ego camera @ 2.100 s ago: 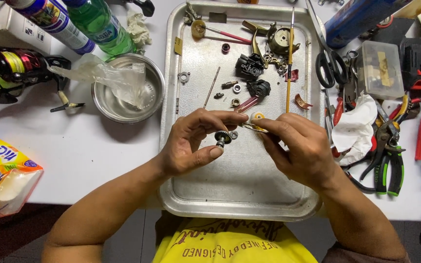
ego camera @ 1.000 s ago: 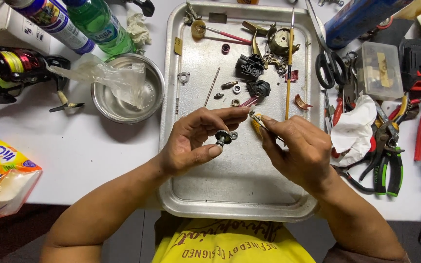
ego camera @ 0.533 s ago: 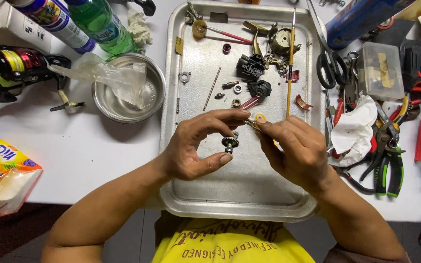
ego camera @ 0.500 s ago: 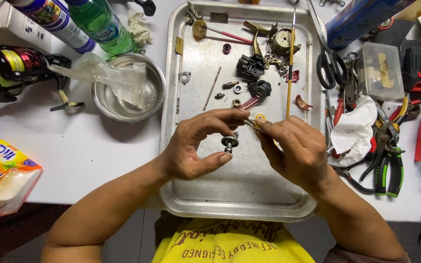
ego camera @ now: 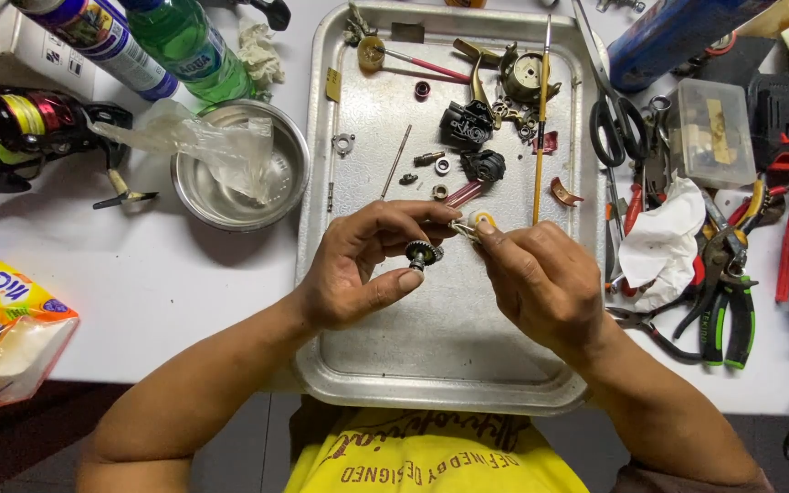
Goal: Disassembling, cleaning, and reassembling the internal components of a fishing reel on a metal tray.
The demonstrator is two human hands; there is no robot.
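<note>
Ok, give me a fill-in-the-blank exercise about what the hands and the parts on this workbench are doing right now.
1. The left hand pinches a small dark toothed ____ between thumb and fingers.
2. Both hands work above a dented silver metal ____.
3. Crumpled clear plastic lies in the round steel ____, left of the tray.
4. The black-handled scissors lie at the tray's ____ edge.

Missing words: gear; tray; bowl; right

A steel bowl containing a clear plastic bag stands on the desk. Behind it stands a green bottle beside a spray can. Scissors, pliers and a white rag lie opposite.
</note>
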